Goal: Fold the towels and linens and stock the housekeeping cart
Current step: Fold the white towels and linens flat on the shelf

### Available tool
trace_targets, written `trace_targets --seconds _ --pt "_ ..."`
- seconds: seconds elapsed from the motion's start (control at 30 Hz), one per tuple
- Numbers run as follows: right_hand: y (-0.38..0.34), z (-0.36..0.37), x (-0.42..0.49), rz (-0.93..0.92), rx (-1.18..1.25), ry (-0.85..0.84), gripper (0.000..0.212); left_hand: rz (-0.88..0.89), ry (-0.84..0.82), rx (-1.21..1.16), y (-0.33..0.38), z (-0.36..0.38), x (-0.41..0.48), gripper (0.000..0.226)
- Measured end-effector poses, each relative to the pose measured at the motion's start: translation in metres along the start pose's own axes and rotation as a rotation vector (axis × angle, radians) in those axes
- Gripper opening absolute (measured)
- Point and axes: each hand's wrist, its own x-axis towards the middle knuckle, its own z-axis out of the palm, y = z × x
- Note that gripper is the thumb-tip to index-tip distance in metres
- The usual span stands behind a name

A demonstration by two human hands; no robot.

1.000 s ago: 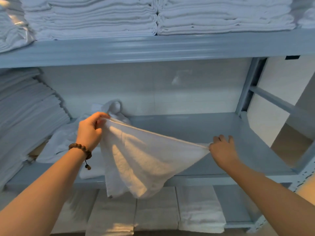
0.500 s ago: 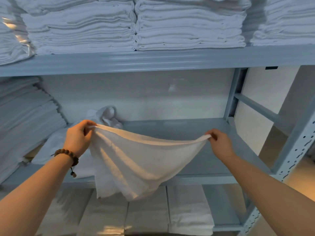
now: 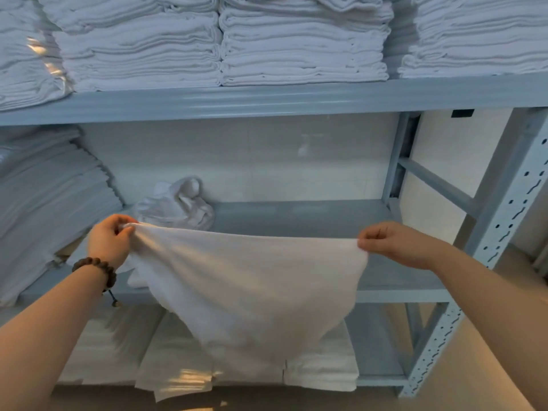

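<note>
Steel shelving (image 3: pixel 267 97) fills the frame. Left hand (image 3: pixel 108 243) and right hand (image 3: pixel 394 243) pinch a white towel's (image 3: pixel 249 286) top corners at mid-frame; its bottom hangs bunched, probably uneven, so a fold could go crooked.

Head camera: one wide view, close to the rack (image 3: pixel 514 212).
I see it head-on, top shelf (image 3: pixel 267 99) at 12 o'clock, left hand (image 3: pixel 108 243) near 8, right hand (image 3: pixel 397 244) near 4.

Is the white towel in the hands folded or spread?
Spread: the white towel hangs loose, its upper corners pinched apart by left hand and right hand.
</note>
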Motion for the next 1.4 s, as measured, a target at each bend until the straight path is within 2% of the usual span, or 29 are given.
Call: trace_targets --seconds 0.07,0.13,0.2,0.27,0.43,0.67,0.77,0.97,1.03,1.13,1.27,1.4 --pt "0.000 -0.002 0.000 0.003 -0.492 -0.054 0.014 0.017 -0.023 0.023 -0.003 -0.004 -0.004 0.013" --pt "0.004 0.003 0.004 0.002 -0.818 -0.083 0.016 0.069 -0.070 0.063 -0.002 -0.003 -0.007 0.015" --pt "0.015 0.012 0.010 0.036 -0.996 -0.107 0.018 0.110 -0.106 0.074 0.003 0.003 -0.010 0.017" --pt "0.029 0.017 0.012 0.069 -1.059 -0.153 0.020 0.117 -0.129 0.071 0.009 0.009 -0.012 0.017" --pt "0.066 0.017 0.011 0.164 -1.104 -0.179 0.024 0.141 -0.132 0.045 0.020 0.021 -0.009 0.016" --pt "0.090 0.007 0.022 0.268 -1.168 0.144 0.034 0.161 -0.225 0.090 0.030 0.041 -0.004 0.017" --pt "0.096 0.002 0.027 0.275 -1.040 0.162 0.027 0.149 -0.264 0.113 0.026 0.048 -0.004 0.020" --pt "0.097 -0.011 0.022 0.252 -0.566 0.323 0.010 0.059 -0.292 0.042 0.016 0.053 -0.002 0.012" --pt "0.098 -0.014 0.023 0.238 -0.499 0.336 0.015 0.058 -0.307 0.034 0.015 0.053 -0.001 0.011" --pt "0.100 -0.023 0.025 0.234 -0.443 0.388 0.019 0.124 -0.339 0.105 0.017 0.053 -0.001 0.014" --pt "0.097 -0.034 0.026 0.193 -0.461 0.488 0.019 0.307 -0.391 0.291 0.020 0.050 -0.002 0.015" --pt "0.083 -0.046 0.027 0.108 -0.513 0.514 0.016 0.372 -0.366 0.294 0.023 0.049 -0.001 0.014"
